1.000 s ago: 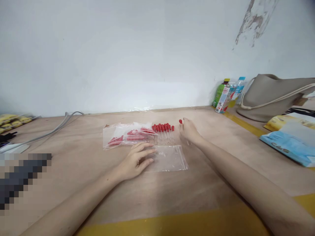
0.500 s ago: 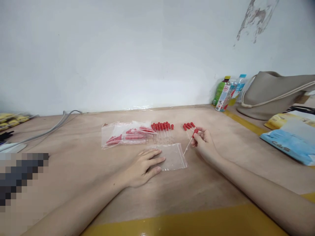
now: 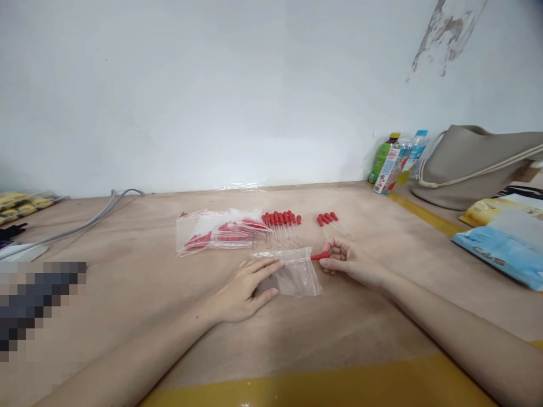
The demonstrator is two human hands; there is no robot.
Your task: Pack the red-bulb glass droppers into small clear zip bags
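Observation:
My left hand (image 3: 250, 288) lies flat, fingers spread, on the left part of a clear zip bag (image 3: 299, 277). At the bag's right end, my right hand (image 3: 343, 260) pinches the red bulb of a dropper (image 3: 318, 256). The dropper's clear tube points left into the bag's mouth. Behind the bag lies a row of red-bulbed droppers (image 3: 280, 219). A smaller group of droppers (image 3: 327, 218) rests beyond my right hand. To the left of the row, filled clear bags (image 3: 216, 233) with red bulbs inside are piled together.
Drink bottles (image 3: 388, 164) and a grey drawstring bag (image 3: 470, 164) stand at the back right by the wall. Blue and yellow packs (image 3: 500, 249) lie at the right. A grey cable (image 3: 95, 215) crosses the left side. Yellow tape (image 3: 318, 381) runs along the front edge.
My right hand has moved left and nearer, bringing the dropper from a tilt beside the bag to lying with its tube inside the mouth. My left hand has stayed on the bag.

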